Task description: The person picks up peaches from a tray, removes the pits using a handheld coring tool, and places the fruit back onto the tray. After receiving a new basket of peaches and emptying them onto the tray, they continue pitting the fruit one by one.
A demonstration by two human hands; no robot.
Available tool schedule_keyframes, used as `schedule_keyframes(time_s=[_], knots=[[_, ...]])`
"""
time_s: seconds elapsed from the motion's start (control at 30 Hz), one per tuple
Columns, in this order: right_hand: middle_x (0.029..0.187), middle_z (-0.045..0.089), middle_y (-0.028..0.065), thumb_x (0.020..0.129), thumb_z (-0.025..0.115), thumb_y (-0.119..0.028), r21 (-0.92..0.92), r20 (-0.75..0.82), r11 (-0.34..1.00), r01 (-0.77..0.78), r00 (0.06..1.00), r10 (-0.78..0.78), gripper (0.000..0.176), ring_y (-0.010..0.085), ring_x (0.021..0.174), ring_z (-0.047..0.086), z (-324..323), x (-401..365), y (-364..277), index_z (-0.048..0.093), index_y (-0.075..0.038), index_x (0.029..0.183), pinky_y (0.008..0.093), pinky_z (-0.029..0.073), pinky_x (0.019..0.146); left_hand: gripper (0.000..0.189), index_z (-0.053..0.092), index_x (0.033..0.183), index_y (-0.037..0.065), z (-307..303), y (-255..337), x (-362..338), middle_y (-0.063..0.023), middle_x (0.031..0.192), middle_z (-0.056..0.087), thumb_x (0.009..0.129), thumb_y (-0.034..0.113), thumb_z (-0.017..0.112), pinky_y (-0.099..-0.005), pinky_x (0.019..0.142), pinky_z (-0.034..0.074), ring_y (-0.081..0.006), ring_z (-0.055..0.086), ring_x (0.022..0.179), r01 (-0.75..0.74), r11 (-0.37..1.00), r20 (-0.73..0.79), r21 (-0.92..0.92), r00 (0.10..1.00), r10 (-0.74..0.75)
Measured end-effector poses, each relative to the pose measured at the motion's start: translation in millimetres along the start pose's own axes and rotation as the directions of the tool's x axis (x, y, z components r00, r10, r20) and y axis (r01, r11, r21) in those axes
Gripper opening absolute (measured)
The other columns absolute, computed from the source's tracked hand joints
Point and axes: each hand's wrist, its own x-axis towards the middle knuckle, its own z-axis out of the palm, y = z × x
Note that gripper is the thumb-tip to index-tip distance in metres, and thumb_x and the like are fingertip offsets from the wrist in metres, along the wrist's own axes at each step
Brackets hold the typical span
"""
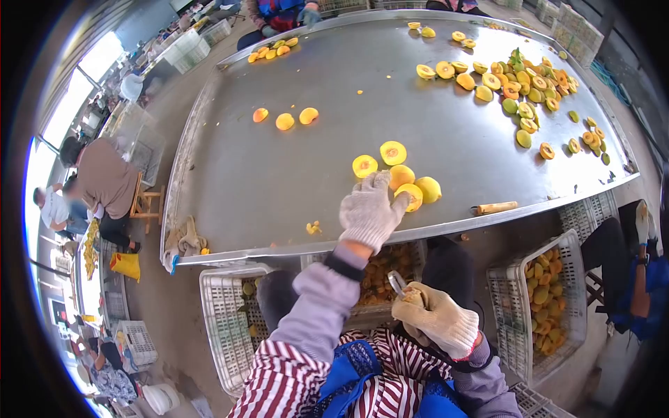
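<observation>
The left crate (pixel 226 334), on the floor at the near left, held a few fruit pieces, part of its inside hidden by the person's leg and sleeve. The middle crate (pixel 311 260), under the table's near edge, was well filled with orange pieces, and the right crate (pixel 511 327) was heaped with orange and greenish ones. A white bucket (pixel 162 398) stood at the near left, its contents too small to tell.

On the metal table (pixel 272 181), the near cluster (pixel 428 189) lay right at the left hand (pixel 371 209). That gloved hand was spread, palm down, its thumb against the cut half (pixel 411 197) and its fingertips just beside the upper pieces. Two more halves, the left one (pixel 364 166) and the far one (pixel 393 152), lay cut face up just beyond the fingers. The right hand (pixel 439 320), also gloved, was closed round a metal tool (pixel 396 282) in front of the middle crate, nearer the body and apart from the cluster

Farther left lay three loose pieces (pixel 284 122), and at the far right a big pile (pixel 536 82). A wooden handle (pixel 496 207) lay along the near edge, to the right of the cluster, and crumpled cloth (pixel 187 238) at the near left corner
</observation>
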Motion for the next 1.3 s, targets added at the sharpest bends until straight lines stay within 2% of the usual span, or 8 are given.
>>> schedule_keyframes(time_s=[0.23,0.37,0.43,0.53,0.67,1.1,1.17,1.3], knots=[[0.066,0.052,-0.0041,0.093,0.068,-0.027,0.057,-0.233,0.998,0.016,0.973,-0.002,0.027,0.0045,0.055,0.045,-15,-6,1,0.061,-0.003,0.101,0.0241,0.040,0.053,0.059,0.056,0.131,0.015,43,21,25,-0.0124,0.121,0.068,0.083,0.043,0.074,-0.0439,0.090,0.054,-0.0318,0.067,0.108,-0.044,0.997,0.333,0.057,0.943,0.023],[0.065,0.056,0.0008,0.092,0.070,-0.027,-0.011,-0.319,0.995,0.099,0.943,-0.098,0.029,0.0070,0.056,0.050,-18,2,13,0.062,-0.002,0.104,0.0265,0.044,0.055,0.045,0.056,0.126,0.013,4,14,-1,-0.0085,0.119,0.067,0.089,0.035,0.071,-0.0417,0.083,0.055,-0.0288,0.071,0.092,0.202,0.849,0.367,-0.488,0.930,-0.011],[0.064,0.058,0.0052,0.091,0.071,-0.025,-0.117,-0.379,0.969,0.219,0.891,-0.248,0.028,0.0090,0.059,0.054,-19,8,17,0.062,-0.001,0.104,0.0288,0.048,0.059,0.044,0.053,0.134,0.008,-25,15,-23,-0.0082,0.125,0.064,0.099,0.033,0.061,-0.0374,0.086,0.055,-0.0232,0.068,0.101,0.440,0.235,0.466,-0.867,0.882,0.068],[0.066,0.059,0.0101,0.089,0.073,-0.018,-0.271,-0.364,0.905,0.328,0.835,-0.412,0.023,0.0185,0.058,0.060,-16,16,20,0.063,-0.001,0.101,0.0308,0.050,0.057,0.046,0.049,0.141,0.004,-31,16,-54,-0.0082,0.126,0.061,0.106,0.034,0.051,-0.0335,0.090,0.053,-0.0176,0.061,0.109,0.348,-0.079,0.343,-0.934,0.937,0.074],[0.067,0.062,0.0133,0.087,0.076,-0.016,-0.643,-0.216,0.580,0.500,0.608,-0.764,0.025,0.0293,0.058,0.065,-9,19,15,0.061,0.000,0.099,0.0337,0.053,0.053,0.047,0.050,0.139,0.005,-46,23,-80,-0.0092,0.130,0.058,0.107,0.039,0.048,-0.0326,0.100,0.049,-0.0167,0.057,0.116,0.337,-0.120,0.332,-0.934,0.941,0.060],[0.065,0.063,0.0130,0.086,0.078,-0.020,-0.685,-0.260,0.596,0.418,0.624,-0.737,0.028,0.0313,0.057,0.068,9,-3,10,0.058,-0.001,0.093,0.0367,0.053,0.049,0.064,0.055,0.130,0.002,-71,57,-110,-0.0151,0.128,0.061,0.100,0.059,0.049,-0.0360,0.096,0.053,-0.0233,0.062,0.112,0.187,-0.080,0.192,-0.979,0.980,-0.058],[0.066,0.062,0.0121,0.088,0.075,-0.016,-0.583,-0.260,0.704,0.405,0.728,-0.634,0.027,0.0181,0.057,0.065,10,-11,8,0.059,0.001,0.100,0.0326,0.050,0.055,0.052,0.057,0.133,0.002,-67,55,-112,-0.0119,0.126,0.063,0.104,0.045,0.052,-0.0344,0.099,0.052,-0.0189,0.063,0.110,0.075,-0.103,0.074,-0.992,0.997,0.013],[0.067,0.063,0.0135,0.088,0.076,-0.022,-0.517,-0.214,0.722,0.459,0.747,-0.629,0.029,0.0290,0.053,0.064,11,-15,15,0.060,0.000,0.099,0.0357,0.050,0.050,0.054,0.062,0.128,0.002,-94,57,-105,-0.0112,0.118,0.066,0.103,0.049,0.052,-0.0329,0.089,0.056,-0.0181,0.066,0.099,0.339,-0.299,0.329,-0.892,0.940,0.087]])
